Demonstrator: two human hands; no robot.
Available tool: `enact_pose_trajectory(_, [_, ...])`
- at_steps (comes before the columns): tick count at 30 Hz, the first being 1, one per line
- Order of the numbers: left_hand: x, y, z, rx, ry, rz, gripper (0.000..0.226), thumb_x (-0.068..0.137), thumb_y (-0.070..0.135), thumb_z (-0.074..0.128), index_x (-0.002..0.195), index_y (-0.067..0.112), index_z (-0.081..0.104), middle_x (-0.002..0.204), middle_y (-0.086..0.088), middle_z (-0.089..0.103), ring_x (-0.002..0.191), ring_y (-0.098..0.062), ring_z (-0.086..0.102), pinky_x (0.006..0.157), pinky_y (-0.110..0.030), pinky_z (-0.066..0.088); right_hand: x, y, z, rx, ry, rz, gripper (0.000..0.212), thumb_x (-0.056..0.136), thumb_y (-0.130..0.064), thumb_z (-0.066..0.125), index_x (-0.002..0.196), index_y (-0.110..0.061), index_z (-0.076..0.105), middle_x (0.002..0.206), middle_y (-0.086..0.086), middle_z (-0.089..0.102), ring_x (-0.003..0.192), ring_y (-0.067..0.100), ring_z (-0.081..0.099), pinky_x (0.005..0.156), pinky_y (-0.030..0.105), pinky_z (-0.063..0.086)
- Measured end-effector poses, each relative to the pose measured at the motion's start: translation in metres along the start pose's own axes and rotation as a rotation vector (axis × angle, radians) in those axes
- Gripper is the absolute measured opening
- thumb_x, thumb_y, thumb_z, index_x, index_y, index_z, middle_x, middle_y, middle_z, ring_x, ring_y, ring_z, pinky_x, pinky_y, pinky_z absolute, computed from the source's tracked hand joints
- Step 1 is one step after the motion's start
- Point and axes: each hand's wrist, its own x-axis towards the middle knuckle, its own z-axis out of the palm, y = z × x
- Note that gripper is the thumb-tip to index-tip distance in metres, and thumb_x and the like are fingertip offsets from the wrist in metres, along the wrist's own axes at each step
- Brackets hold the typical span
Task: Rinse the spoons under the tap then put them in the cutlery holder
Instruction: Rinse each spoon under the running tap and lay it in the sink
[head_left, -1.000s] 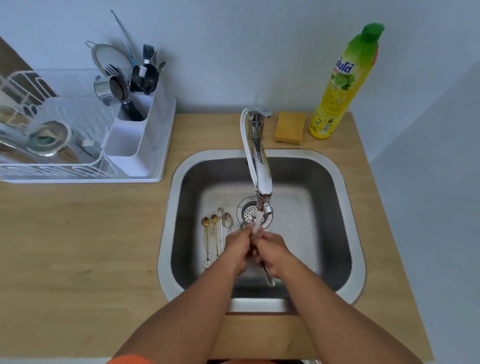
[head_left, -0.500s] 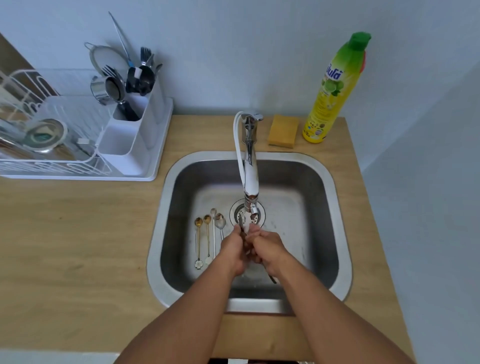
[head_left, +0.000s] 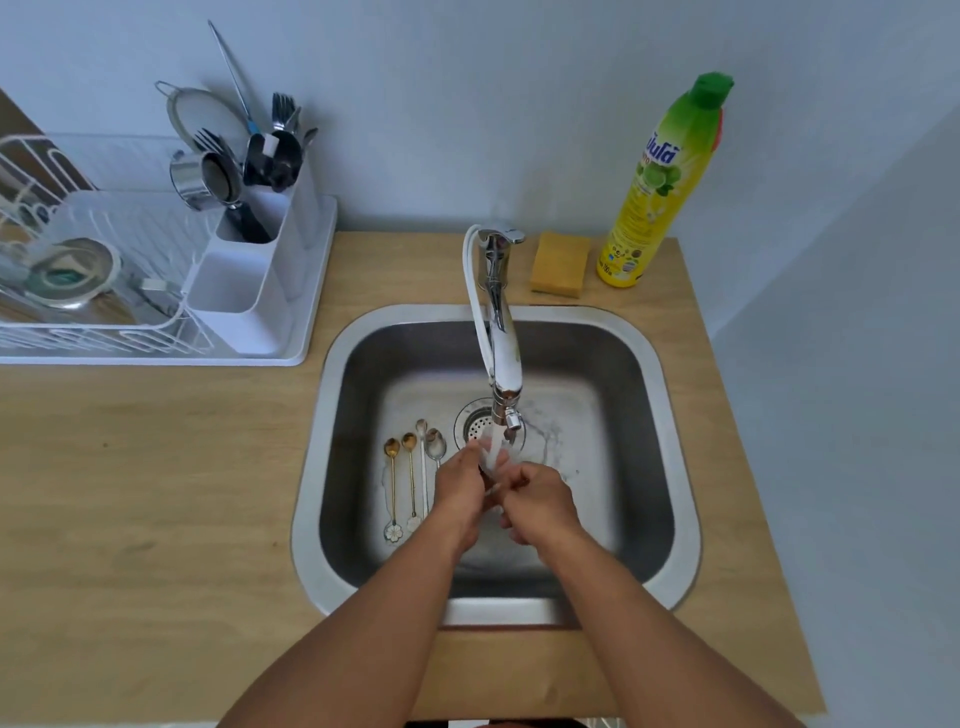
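Both forearms reached into the steel sink (head_left: 670, 457), left hand (head_left: 460, 491) and right hand (head_left: 540, 501) meeting under the chrome tap (head_left: 501, 332). Fingers curled together around something in the white water stream (head_left: 496, 447); a spoon there I couldn't make out. Four slim teaspoons (head_left: 415, 478) lay on the basin floor, just left of the left hand. The white cutlery holder (head_left: 260, 270) stood on the wooden surface (head_left: 156, 493), well apart.

Soft, even daylight is filling the scene; the worktop (head_left: 156, 493) edges are bowing from wide-angle distortion, shadows staying faint.
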Motion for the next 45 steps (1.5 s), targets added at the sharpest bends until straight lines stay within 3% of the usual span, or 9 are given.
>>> enact_pose_trajectory(4, [0.004,0.003,-0.006,0.133,0.046,0.092,0.025,0.107,0.025,0.052,0.106,0.017,0.076,0.077,0.001,0.082,0.072,-0.017,0.077,0.066,-0.034,0.060,-0.009,0.004,0.001,0.057,-0.011,0.021,0.018,0.094,-0.029,0.072,0.081,-0.017,0.067,0.075,0.001,0.077,0.053,0.020,0.073,0.043,0.024,0.046])
enact_pose_trajectory(11, [0.006,-0.004,-0.001,0.006,0.109,0.040,0.032,0.107,0.032,0.055,0.099,0.008,0.075,0.088,-0.007,0.083,0.081,-0.024,0.081,0.074,-0.037,0.065,-0.015,-0.001,0.009,0.122,-0.019,0.045,0.006,0.091,-0.019,0.070,0.085,-0.018,0.071,0.072,-0.002,0.078,0.050,0.017,0.070,0.041,0.024,0.042])
enact_pose_trajectory(17, [-0.002,-0.001,0.004,0.038,0.017,-0.027,0.022,0.103,0.003,0.053,0.113,0.006,0.073,0.093,-0.008,0.083,0.079,-0.019,0.081,0.057,-0.027,0.061,-0.017,0.004,0.010,0.173,0.051,0.054,0.013,0.095,-0.028,0.067,0.086,-0.019,0.070,0.069,0.002,0.079,0.052,0.020,0.073,0.042,0.024,0.048])
enact_pose_trajectory(24, [-0.003,-0.002,0.004,0.029,0.073,-0.050,0.051,0.107,0.051,0.046,0.099,0.011,0.076,0.081,-0.005,0.083,0.060,-0.016,0.076,0.042,-0.022,0.049,-0.019,0.007,0.013,0.241,-0.002,0.033,0.016,0.096,-0.024,0.063,0.085,-0.014,0.068,0.082,-0.006,0.077,0.039,0.014,0.054,0.036,0.021,0.035])
enact_pose_trajectory(27, [0.000,-0.001,0.000,-0.066,-0.021,-0.113,0.047,0.110,0.046,0.039,0.112,0.011,0.070,0.097,-0.008,0.083,0.082,-0.022,0.078,0.060,-0.032,0.052,-0.018,0.004,0.013,0.246,-0.007,0.035,0.020,0.097,-0.023,0.059,0.084,-0.019,0.074,0.067,-0.009,0.068,0.038,0.010,0.045,0.037,0.021,0.032])
enact_pose_trajectory(32, [-0.001,-0.003,-0.014,0.029,-0.079,-0.108,0.020,0.106,0.013,0.052,0.123,0.010,0.062,0.114,-0.011,0.080,0.054,-0.011,0.043,0.053,-0.028,0.043,-0.013,-0.008,0.016,0.546,-0.126,0.119,0.022,0.101,-0.012,0.055,0.083,-0.007,0.067,0.064,0.007,0.054,0.044,0.010,0.036,0.038,0.023,0.024])
enact_pose_trajectory(37, [-0.001,0.002,-0.018,0.042,-0.025,-0.067,0.023,0.105,0.031,0.059,0.107,0.011,0.072,0.092,-0.001,0.084,0.040,-0.008,0.052,0.040,-0.020,0.046,-0.018,-0.004,0.015,0.631,-0.276,0.159,0.019,0.103,-0.006,0.051,0.091,-0.009,0.064,0.062,0.001,0.053,0.047,0.008,0.036,0.035,0.019,0.025])
enact_pose_trajectory(40, [-0.001,0.001,-0.016,0.048,0.008,-0.015,0.026,0.098,0.036,0.070,0.103,0.011,0.074,0.087,-0.004,0.083,0.058,-0.013,0.074,0.047,-0.024,0.056,-0.019,0.001,0.009,0.507,-0.248,0.134,0.016,0.104,-0.010,0.052,0.093,-0.011,0.063,0.057,-0.003,0.052,0.041,0.005,0.031,0.035,0.017,0.020])
enact_pose_trajectory(45, [-0.003,0.003,-0.006,-0.016,0.034,0.041,0.027,0.098,0.034,0.071,0.094,0.008,0.075,0.079,-0.012,0.081,0.066,-0.023,0.075,0.071,-0.038,0.061,-0.022,0.010,0.003,0.265,-0.109,0.037,0.020,0.099,-0.017,0.053,0.091,-0.007,0.068,0.059,-0.003,0.055,0.040,0.008,0.036,0.039,0.019,0.025])
